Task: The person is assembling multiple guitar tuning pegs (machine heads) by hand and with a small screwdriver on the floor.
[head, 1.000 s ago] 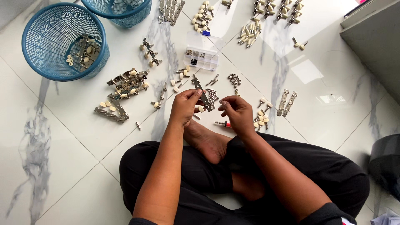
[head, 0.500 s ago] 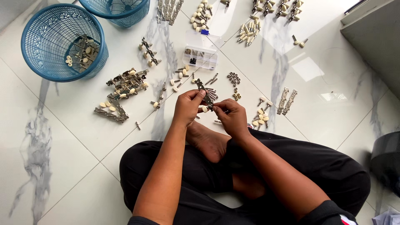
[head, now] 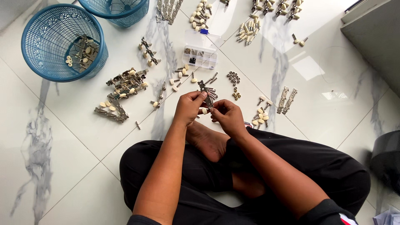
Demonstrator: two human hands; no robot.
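Note:
I sit cross-legged on a white marble-pattern tiled floor. My left hand (head: 188,107) pinches a narrow metal strip plate (head: 205,92) that sticks up and away from my fingers. My right hand (head: 227,116) meets it from the right, fingertips closed on a small cream-knobbed peg (head: 204,111) at the strip's lower end. Just beyond my hands lie a few loose metal pins (head: 211,79) and small dark rings (head: 233,77).
A blue mesh basket (head: 62,25) holding several finished pieces stands far left, a second one (head: 116,8) behind it. A clear compartment box (head: 200,52) sits ahead. Piles of metal strips with cream knobs (head: 125,81) lie left; two bare strips (head: 286,99) lie right.
My hands have drawn together and lifted slightly. The metal strip now stands up between them, with my right fingers working at its lower end.

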